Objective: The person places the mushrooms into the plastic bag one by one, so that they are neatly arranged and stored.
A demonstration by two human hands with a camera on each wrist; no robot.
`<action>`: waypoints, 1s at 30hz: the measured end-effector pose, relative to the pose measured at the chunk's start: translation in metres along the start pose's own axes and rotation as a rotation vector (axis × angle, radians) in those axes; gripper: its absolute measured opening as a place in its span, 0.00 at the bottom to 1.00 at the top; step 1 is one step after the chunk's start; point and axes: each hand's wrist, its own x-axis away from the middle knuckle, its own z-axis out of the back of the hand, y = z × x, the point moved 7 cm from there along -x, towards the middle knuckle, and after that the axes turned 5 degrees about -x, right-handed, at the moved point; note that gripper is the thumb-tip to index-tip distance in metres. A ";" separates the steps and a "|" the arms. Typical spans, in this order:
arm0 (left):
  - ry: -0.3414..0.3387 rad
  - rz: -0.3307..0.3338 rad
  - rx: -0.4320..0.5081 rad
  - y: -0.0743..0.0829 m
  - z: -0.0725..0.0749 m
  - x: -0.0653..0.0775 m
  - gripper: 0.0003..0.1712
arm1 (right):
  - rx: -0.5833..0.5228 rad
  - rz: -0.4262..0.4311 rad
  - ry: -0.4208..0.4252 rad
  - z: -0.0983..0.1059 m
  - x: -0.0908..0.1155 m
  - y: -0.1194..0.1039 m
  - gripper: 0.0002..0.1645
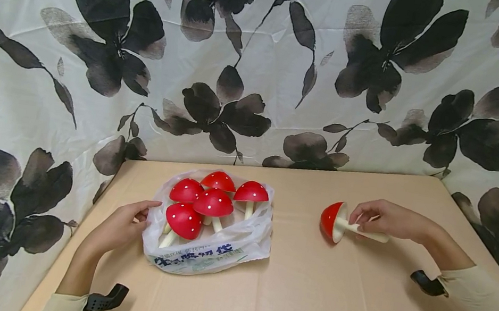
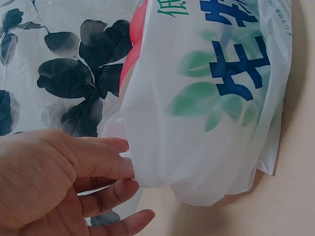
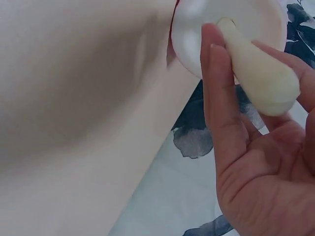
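Observation:
A white plastic bag [image 1: 233,265] with blue lettering lies with its mouth open and several red toy mushrooms [image 1: 213,202] with white dots inside it. At the bag's left rim, my left hand [image 1: 127,223] pinches the plastic between thumb and index finger; the left wrist view shows this hand [image 2: 64,182] beside the printed bag wall [image 2: 197,123]. Over the right part of the table, my right hand [image 1: 385,219] holds another mushroom [image 1: 330,221] by its pale stem, cap pointing left. In the right wrist view, the fingers lie along the stem [image 3: 263,73].
The bag rests on a light brown table [image 1: 295,302]. A white cloth [image 1: 258,33] with dark flower prints hangs behind the table and shows along both sides. Dark wrist straps [image 1: 105,300] are at both sleeves.

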 end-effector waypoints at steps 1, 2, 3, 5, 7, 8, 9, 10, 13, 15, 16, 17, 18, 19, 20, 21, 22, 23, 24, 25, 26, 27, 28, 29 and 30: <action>0.001 0.000 0.000 0.000 0.000 0.000 0.27 | -0.006 -0.002 -0.007 -0.001 0.000 0.001 0.10; 0.002 -0.003 0.001 0.001 0.000 0.000 0.27 | -0.017 -0.006 -0.018 -0.002 -0.001 0.001 0.10; 0.003 -0.007 0.001 0.001 0.001 0.000 0.26 | -0.029 -0.012 -0.030 -0.003 -0.001 0.002 0.11; 0.008 -0.009 0.002 0.002 0.001 0.001 0.26 | -0.052 -0.029 -0.051 -0.006 -0.001 0.005 0.12; 0.011 -0.013 0.000 0.002 0.001 0.001 0.26 | -0.069 -0.047 -0.065 -0.008 -0.002 0.007 0.13; 0.013 -0.015 0.001 0.003 0.002 0.001 0.26 | -0.086 -0.054 -0.070 -0.008 -0.002 0.008 0.14; 0.013 -0.015 0.001 0.003 0.002 0.001 0.26 | -0.100 -0.057 -0.073 -0.009 -0.002 0.008 0.15; 0.014 -0.014 0.002 0.003 0.002 0.001 0.26 | -0.115 -0.058 -0.076 -0.009 -0.002 0.009 0.15; 0.012 -0.015 0.002 0.003 0.002 0.001 0.26 | -0.177 -0.048 -0.089 -0.011 -0.003 0.007 0.17; 0.011 -0.014 -0.001 0.003 0.002 0.001 0.26 | -0.216 -0.032 -0.096 -0.011 -0.004 0.004 0.17; 0.011 -0.014 -0.002 0.003 0.002 0.001 0.26 | -0.230 -0.020 -0.096 -0.012 -0.006 0.003 0.17; 0.010 -0.012 -0.003 0.002 0.002 0.001 0.26 | -0.240 -0.009 -0.094 -0.012 -0.007 0.001 0.17; 0.011 -0.011 -0.002 0.002 0.002 0.001 0.26 | -0.251 -0.001 -0.088 -0.012 -0.008 0.000 0.17; 0.011 -0.012 -0.003 0.002 0.002 0.000 0.26 | -0.257 0.006 -0.080 -0.012 -0.010 -0.002 0.17; 0.010 -0.017 -0.002 0.003 0.002 0.000 0.26 | -0.264 0.011 -0.069 -0.011 -0.012 -0.004 0.17; 0.010 -0.021 -0.003 0.003 0.002 0.000 0.26 | -0.271 0.017 -0.059 -0.011 -0.014 -0.006 0.17; 0.011 -0.022 -0.003 0.003 0.002 0.000 0.26 | -0.275 0.020 -0.046 -0.011 -0.015 -0.007 0.18; 0.011 -0.020 -0.004 0.003 0.002 0.000 0.26 | -0.281 0.022 -0.033 -0.011 -0.017 -0.009 0.19; 0.010 -0.020 -0.005 0.003 0.002 0.000 0.26 | -0.289 0.023 -0.021 -0.011 -0.018 -0.011 0.20; 0.009 -0.022 -0.006 0.004 0.002 0.000 0.26 | -0.290 0.026 -0.010 -0.011 -0.020 -0.014 0.21; 0.008 -0.023 -0.006 0.004 0.002 0.000 0.26 | -0.285 0.032 0.005 -0.011 -0.022 -0.016 0.21; 0.008 -0.020 -0.007 0.004 0.002 0.000 0.26 | -0.281 0.035 0.020 -0.011 -0.023 -0.018 0.22; 0.007 -0.020 -0.008 0.004 0.002 0.000 0.26 | -0.278 0.031 0.040 -0.011 -0.025 -0.020 0.22; 0.006 -0.019 -0.008 0.004 0.002 0.000 0.26 | -0.273 0.029 0.058 -0.011 -0.027 -0.023 0.22; 0.005 -0.020 -0.008 0.004 0.002 0.000 0.26 | -0.268 0.029 0.076 -0.011 -0.028 -0.025 0.22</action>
